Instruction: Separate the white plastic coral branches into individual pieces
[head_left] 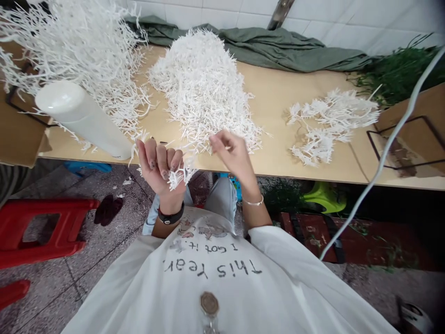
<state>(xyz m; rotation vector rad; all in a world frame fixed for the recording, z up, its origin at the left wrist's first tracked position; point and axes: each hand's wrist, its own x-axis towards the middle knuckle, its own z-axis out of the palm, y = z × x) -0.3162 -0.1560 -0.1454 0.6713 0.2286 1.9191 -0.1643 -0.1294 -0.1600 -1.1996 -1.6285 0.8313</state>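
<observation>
My left hand (160, 164), palm up with curled fingers, holds a white branched plastic sprig (182, 174) at the table's front edge. To its right my right hand (231, 150) has thumb and fingertips pinched together at the near edge of a heap of small white pieces (208, 83); whatever is between them is too small and blurred to tell. A larger tangle of white branched stems (83, 46) lies at the left. On the right of the table rest white assembled sprigs (330, 120).
A white cylinder (86, 120) leans left of my left hand. Green cloth (278, 48) runs along the wall. Green plastic foliage (403, 72) and a cardboard box (417, 125) are at the right, near a hanging grey cable (382, 157). A red stool (45, 227) stands lower left.
</observation>
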